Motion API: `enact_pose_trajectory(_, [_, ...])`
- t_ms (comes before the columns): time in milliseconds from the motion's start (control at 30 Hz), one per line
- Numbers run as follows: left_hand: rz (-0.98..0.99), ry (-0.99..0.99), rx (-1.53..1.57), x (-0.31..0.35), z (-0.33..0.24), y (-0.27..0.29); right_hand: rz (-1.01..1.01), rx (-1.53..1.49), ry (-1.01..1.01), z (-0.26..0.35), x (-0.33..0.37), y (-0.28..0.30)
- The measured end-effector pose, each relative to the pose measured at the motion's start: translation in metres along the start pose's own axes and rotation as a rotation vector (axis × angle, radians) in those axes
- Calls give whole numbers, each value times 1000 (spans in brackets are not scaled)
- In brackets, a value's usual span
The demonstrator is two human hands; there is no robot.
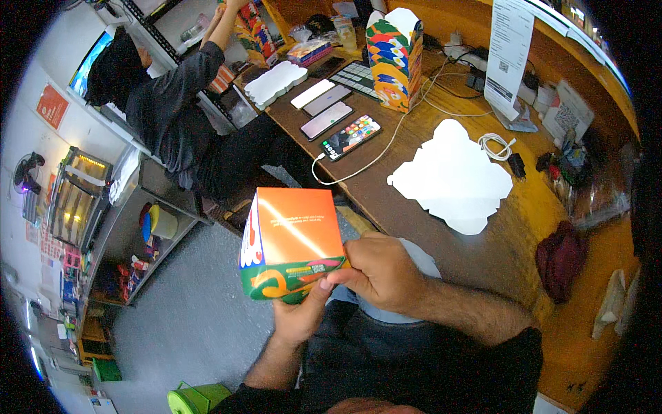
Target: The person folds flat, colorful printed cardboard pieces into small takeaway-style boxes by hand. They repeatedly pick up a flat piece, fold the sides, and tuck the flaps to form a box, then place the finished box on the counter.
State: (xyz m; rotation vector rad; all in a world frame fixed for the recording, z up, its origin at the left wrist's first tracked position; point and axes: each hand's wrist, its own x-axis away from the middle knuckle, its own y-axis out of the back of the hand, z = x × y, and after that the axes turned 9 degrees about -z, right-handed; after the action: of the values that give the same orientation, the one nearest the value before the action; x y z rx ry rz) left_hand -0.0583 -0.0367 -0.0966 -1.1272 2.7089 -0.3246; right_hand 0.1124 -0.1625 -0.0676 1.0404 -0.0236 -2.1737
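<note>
While hands fold an orange carton (293, 245), wooden counter (427, 228) (phones, cables), grey floor (186, 310).

A long wooden bench (441, 228) ran from the far middle toward the near right, its yellow-orange edge curving along the right side. A grey speckled floor (186, 310) filled the near left. At far left, a pale wall (41, 145) carried an orange sign (52, 105), with a lit display cabinet (77, 196) glowing yellow below it. Beside the cabinet stood a low metal shelf unit (131, 241) crowded with small coloured items. A small black fan (26, 172) sat at the far left edge. A metal rack (172, 27) rose at the far side. A green bin (196, 399) stood on the floor at the near edge. Lighting was bright and even.
</note>
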Motion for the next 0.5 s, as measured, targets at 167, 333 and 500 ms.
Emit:
enact_pose_trajectory(167, [-87, -36, -108, 0, -8, -14, -57, -49, -4, -2, 5, -4])
enact_pose_trajectory(333, [-57, -43, -68, -5, -17, -25, -94, -22, -1, -3, 4, -4])
enact_pose_trajectory(500, [-72, -25, -129, -3, -23, -25, -91, -62, 13, 3, -2, 4])
